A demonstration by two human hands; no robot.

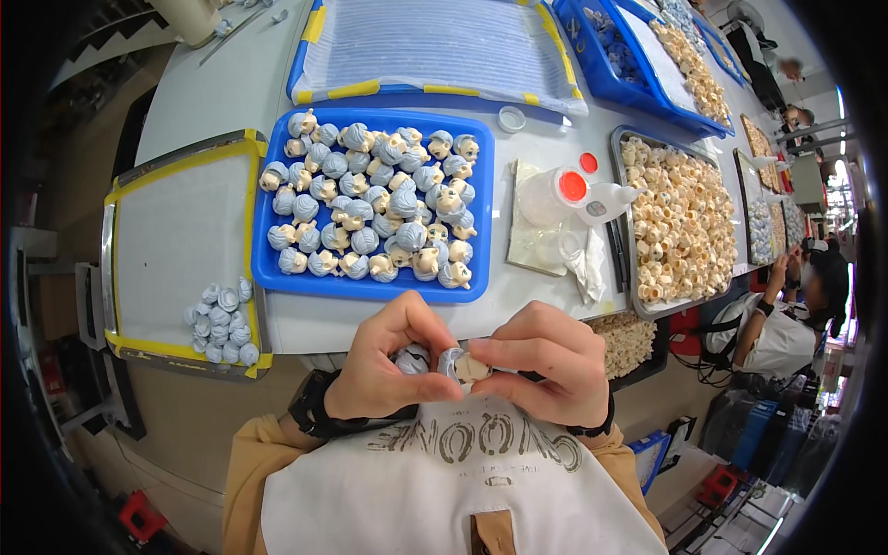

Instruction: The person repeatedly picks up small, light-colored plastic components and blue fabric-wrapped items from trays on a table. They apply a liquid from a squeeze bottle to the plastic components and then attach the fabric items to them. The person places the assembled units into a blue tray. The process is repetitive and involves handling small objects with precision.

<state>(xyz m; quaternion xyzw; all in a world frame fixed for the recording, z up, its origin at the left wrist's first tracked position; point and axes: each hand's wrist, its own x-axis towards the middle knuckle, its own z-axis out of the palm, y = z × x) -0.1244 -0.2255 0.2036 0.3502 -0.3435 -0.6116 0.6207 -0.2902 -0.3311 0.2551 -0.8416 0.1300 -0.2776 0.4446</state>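
Just above my apron, both hands meet around small doll parts. In the curled fingers of my left hand (388,356) lies a blue moulded hair piece (412,359). A second light-blue hair piece (450,363) sits at its fingertips, against a beige doll head (473,368). My right hand (555,363) pinches that head between thumb and fingers, closed on it; whether the two parts are joined I cannot tell. Beyond my hands, a blue tray (370,289) holds many beige heads with blue hair. Loose blue hair pieces (219,324) lie on a yellow-taped screen frame (139,268) at the left.
On the right stands a tray of beige head parts (680,222). Nearer are a red-topped container (555,196), a white squeeze bottle (610,202) and a crumpled tissue (586,268). A lined blue tray (435,46) is at the back. Another person (782,319) sits far right.
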